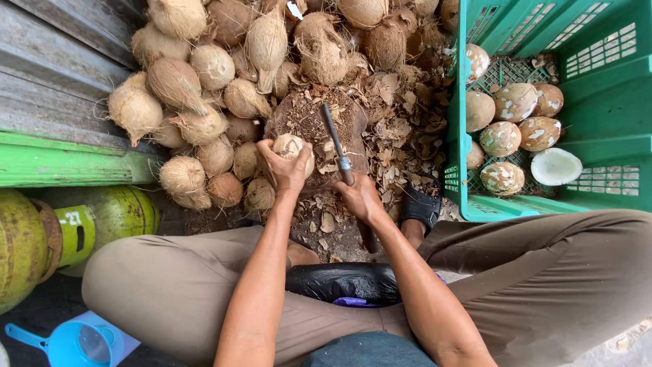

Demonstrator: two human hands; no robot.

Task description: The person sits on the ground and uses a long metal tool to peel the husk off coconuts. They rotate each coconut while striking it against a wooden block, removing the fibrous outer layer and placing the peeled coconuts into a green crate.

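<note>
My left hand [282, 170] grips a brown husked coconut [288, 145] and holds it down on a worn wooden chopping block [305, 119]. My right hand [358, 197] is closed on the handle of a long knife [334, 139], its blade pointing away from me over the block, just right of the coconut. Bits of shell lie on and around the block.
A big pile of brown coconuts [204, 68] fills the upper left. A green plastic crate [598, 102] at right holds several peeled coconuts [516, 102]. Green gas cylinders [102, 217] and a blue funnel [75, 343] sit at lower left. A black bag [339, 282] lies between my knees.
</note>
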